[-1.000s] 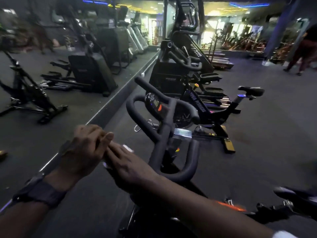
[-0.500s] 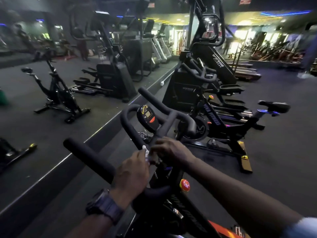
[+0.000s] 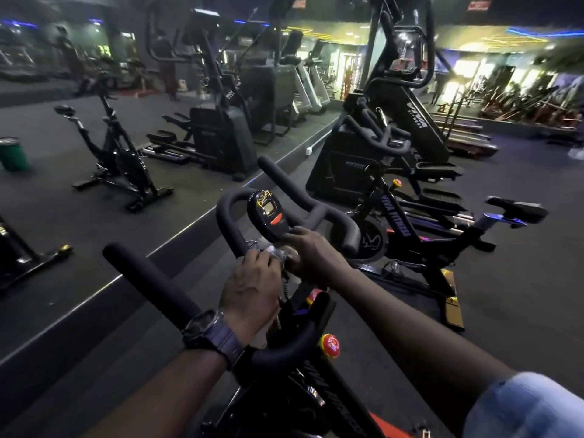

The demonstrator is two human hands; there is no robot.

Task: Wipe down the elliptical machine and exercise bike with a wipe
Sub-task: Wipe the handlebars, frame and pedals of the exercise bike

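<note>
A black exercise bike stands right in front of me, its padded handlebar (image 3: 158,279) looping around a small oval console (image 3: 268,213). Both hands meet at the middle of the bar, just below the console. A crumpled white wipe (image 3: 274,250) sits between them. My left hand (image 3: 252,289), with a watch on the wrist, pinches the wipe from the left. My right hand (image 3: 311,252) holds its other side, fingers curled against the bar. The elliptical machine (image 3: 379,147) rises behind, to the right.
A second black bike (image 3: 442,235) with its saddle to the right stands just beyond mine. A low ledge (image 3: 177,245) runs along a wall mirror on the left that reflects bikes and machines. A green bin (image 3: 12,154) shows at far left. Dark floor lies open on the right.
My hands moved from the near left side of the bike up onto the handlebar centre under the console. The view lifted and steadied; the wipe is now between both hands.
</note>
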